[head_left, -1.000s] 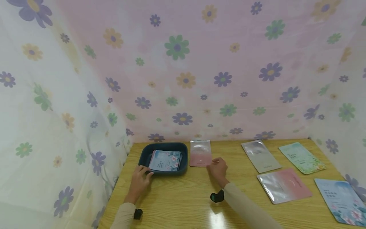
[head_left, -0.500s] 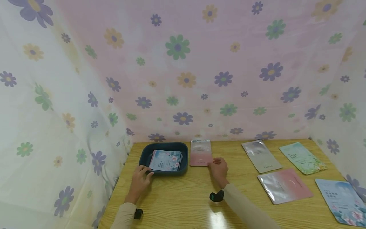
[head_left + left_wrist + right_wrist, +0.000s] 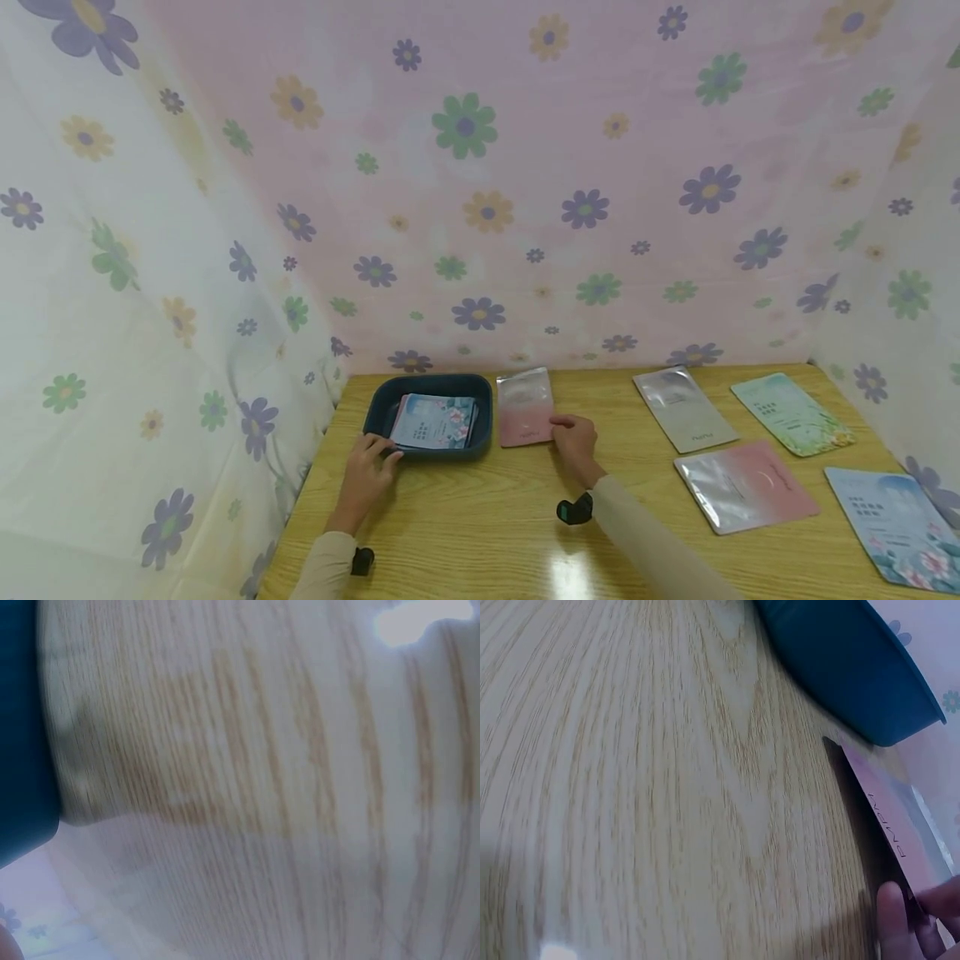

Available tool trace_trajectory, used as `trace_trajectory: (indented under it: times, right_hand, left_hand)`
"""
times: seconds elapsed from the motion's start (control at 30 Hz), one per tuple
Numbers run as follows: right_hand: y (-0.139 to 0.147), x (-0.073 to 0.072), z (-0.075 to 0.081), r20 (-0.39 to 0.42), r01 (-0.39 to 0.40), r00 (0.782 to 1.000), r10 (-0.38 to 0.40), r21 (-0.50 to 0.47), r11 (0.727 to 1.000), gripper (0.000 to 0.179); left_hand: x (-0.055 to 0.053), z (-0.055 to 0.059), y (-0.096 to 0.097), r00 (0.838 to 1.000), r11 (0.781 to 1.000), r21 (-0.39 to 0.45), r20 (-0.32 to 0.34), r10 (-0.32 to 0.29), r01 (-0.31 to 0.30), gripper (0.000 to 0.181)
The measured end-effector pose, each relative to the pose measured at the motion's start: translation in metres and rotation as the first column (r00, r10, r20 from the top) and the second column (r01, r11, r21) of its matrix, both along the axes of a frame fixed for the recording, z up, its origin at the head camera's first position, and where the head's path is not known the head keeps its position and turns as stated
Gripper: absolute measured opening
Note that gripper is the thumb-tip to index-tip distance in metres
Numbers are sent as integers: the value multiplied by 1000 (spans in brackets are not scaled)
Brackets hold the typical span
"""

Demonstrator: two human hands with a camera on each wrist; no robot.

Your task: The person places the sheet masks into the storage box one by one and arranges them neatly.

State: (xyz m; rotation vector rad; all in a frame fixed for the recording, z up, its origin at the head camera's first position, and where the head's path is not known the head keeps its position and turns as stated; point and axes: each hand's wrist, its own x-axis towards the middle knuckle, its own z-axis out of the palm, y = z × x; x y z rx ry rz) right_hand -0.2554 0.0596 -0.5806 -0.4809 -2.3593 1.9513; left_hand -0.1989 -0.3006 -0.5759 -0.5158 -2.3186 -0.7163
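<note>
My right hand (image 3: 576, 443) pinches the lower right corner of a silver-and-pink sheet mask packet (image 3: 523, 410), just right of the basin. In the right wrist view, thumb and fingers close on the edge of this packet (image 3: 889, 810), whose near edge is lifted off the table. At the left, my left hand (image 3: 366, 477) grips the near left corner of a dark teal plastic basin (image 3: 450, 455). Inside the basin lies a stack of packets, a blue floral sheet mask packet (image 3: 431, 421) on top. The left wrist view shows the basin's side (image 3: 22, 735) and almost none of the hand.
On the right of the wooden table (image 3: 480, 533) lie a silver packet (image 3: 686, 410), a green packet (image 3: 791, 415), another silver-and-pink packet (image 3: 746, 487) and a blue floral packet (image 3: 896, 529). A flowered cloth (image 3: 487, 167) hangs behind and at both sides.
The right hand has taken hold of the silver-and-pink packet's corner, and the packet has turned slightly, its lower edge coming nearer. The left hand and basin have not moved.
</note>
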Motion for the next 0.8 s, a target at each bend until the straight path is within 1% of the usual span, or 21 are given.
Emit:
trace_trajectory:
  times: [0.13,0.17,0.23,0.3,0.4,0.57,0.8]
  right_hand:
    - [4,3,-1,-27,-43,999,41,-116,992,27]
    - [5,3,-1,-26,-56,998,53,-125,991,27]
    - [7,4,-2,-25,-80,997,78,-122,989,26]
    - [8,4,-2,-22,-95,995,94,-98,991,25]
    - [11,3,-2,-28,-108,994,106,-83,991,23]
    - [15,1,-5,-52,-94,995,89,-101,990,22]
    - [20,-1,-13,-103,-57,993,50,-69,996,19]
  left_hand:
    - [0,0,0,1000,1000,-3,-13,0,0,18]
    - [0,0,0,1000,1000,-5,-18,1,-1,18]
    - [1,0,0,1000,1000,-9,-25,4,-4,18]
    - [1,0,0,1000,1000,-13,-27,6,-6,19]
    - [1,-1,1,1000,1000,-11,-30,5,-5,19]
    - [0,-1,1,1000,1000,-7,-18,11,-11,19]
    - [1,1,1,1000,1000,2,-5,14,-14,19]
